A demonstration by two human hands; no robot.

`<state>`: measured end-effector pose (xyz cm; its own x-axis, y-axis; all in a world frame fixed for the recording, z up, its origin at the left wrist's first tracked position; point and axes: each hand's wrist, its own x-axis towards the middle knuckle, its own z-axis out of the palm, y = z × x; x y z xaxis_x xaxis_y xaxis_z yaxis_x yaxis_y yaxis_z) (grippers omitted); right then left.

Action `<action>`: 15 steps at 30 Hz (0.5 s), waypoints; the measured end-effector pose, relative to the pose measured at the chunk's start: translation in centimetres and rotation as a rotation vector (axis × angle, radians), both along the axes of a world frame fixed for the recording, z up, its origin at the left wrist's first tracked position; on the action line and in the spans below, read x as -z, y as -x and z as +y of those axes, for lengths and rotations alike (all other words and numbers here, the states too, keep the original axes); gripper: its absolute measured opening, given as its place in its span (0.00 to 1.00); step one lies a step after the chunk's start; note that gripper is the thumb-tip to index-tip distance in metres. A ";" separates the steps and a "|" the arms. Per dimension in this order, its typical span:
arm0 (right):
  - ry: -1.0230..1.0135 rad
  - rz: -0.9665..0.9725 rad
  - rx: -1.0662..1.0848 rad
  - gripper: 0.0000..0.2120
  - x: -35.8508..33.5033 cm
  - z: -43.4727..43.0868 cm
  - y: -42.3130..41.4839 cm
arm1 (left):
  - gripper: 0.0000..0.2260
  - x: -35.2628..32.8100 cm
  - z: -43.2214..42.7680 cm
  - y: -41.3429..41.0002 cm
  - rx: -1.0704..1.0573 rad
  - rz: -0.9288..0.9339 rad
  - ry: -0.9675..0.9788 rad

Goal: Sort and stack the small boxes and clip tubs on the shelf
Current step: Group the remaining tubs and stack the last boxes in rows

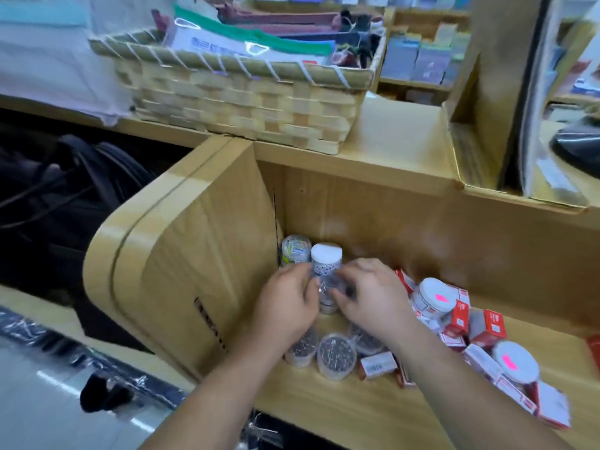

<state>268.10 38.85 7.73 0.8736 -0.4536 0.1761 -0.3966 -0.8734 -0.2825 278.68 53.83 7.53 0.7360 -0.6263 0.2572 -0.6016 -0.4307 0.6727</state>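
Mostly pale wood fills the frame: a shelf [324, 394] with a rounded side panel [181, 254] at its left end, in what looks like a stationery shop. A woven basket [240, 108] of folders [227, 43] sits on the ledge above, at upper centre, and a cardboard box [480, 92] stands at upper right. Grey floor [32, 401] shows at lower left.

At centre, the left hand [285, 306] and right hand [370, 293] meet around a clear tub [328, 293], fingers of both curled against its sides. Whether it rests on the shelf cannot be told. Just behind it, in the back left corner, stand a white-lidded tub [326, 258] and a tub of coloured clips [293, 250]. Three clear tubs of silver pins [336, 355] sit in a row near the front edge, below the hands, partly hidden by the wrists.

Right of the hands, red and white boxes [487, 326] lie in a loose heap, with two stickered tubs [435, 298] among them, each white lid bearing a pink sticker. One small box [378, 365] lies beside the pin tubs.

Printing on the boxes, folders and stickers is too blurred to read.
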 end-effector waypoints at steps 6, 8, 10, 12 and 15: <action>0.031 0.007 -0.089 0.19 1.4 0.1 1.0 | 0.10 1.9 -0.5 0.8 0.148 0.000 -0.049; 0.033 0.031 -0.071 0.21 1.0 0.0 2.1 | 0.07 1.7 -0.3 0.6 0.096 -0.083 0.000; 0.043 0.061 -0.079 0.22 0.7 0.1 2.9 | 0.12 1.1 -1.0 -0.7 0.036 -0.138 -0.003; 0.026 0.084 -0.087 0.22 0.3 0.3 3.3 | 0.19 0.6 -2.3 -2.2 0.062 -0.172 -0.133; 0.008 0.081 -0.071 0.22 -0.2 0.4 3.5 | 0.14 0.6 -3.4 -2.6 0.132 -0.239 -0.242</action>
